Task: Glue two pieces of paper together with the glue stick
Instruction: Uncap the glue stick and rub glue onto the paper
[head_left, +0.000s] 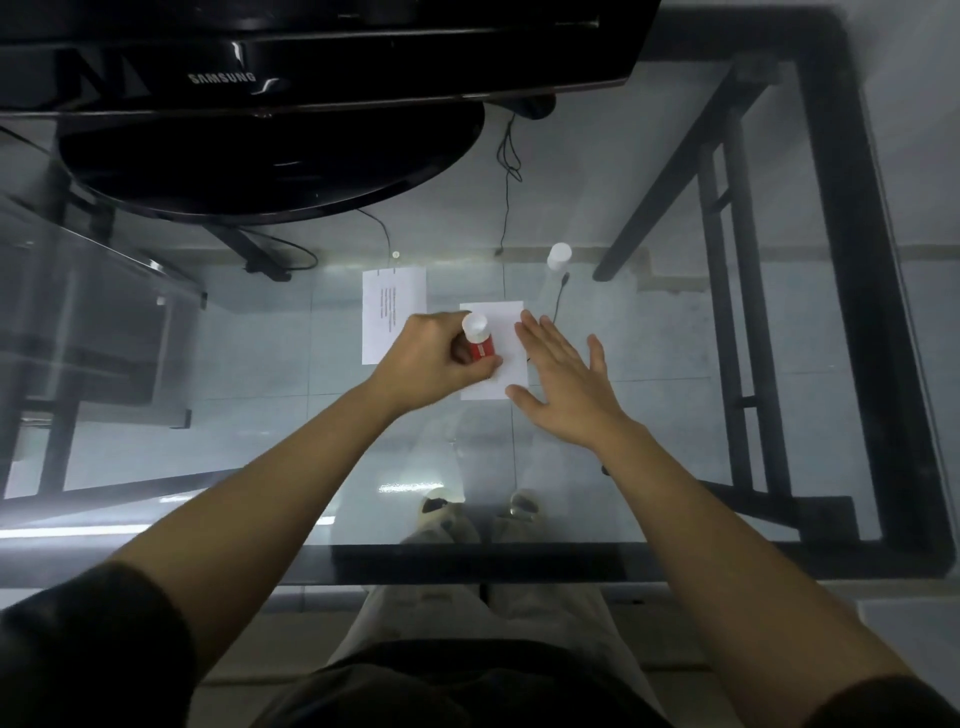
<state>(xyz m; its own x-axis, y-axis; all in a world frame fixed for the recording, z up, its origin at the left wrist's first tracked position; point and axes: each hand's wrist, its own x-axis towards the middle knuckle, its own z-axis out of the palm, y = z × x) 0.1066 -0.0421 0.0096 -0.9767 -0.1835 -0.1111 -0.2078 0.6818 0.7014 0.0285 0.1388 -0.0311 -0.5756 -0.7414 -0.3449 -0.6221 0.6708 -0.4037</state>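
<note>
On the glass surface (649, 415), the left hand (436, 358) grips the glue stick (478, 340) while the flat, open right hand (566, 384) pins mid-frame paper (501, 332), which might slide and smear.

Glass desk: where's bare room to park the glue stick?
Free: the glass right of the right hand, out to the black frame, and the near strip left of the left forearm. Crowded: the centre, where the left hand holds the glue stick on the blank sheet, beside the printed sheet, cap and monitor base.
</note>
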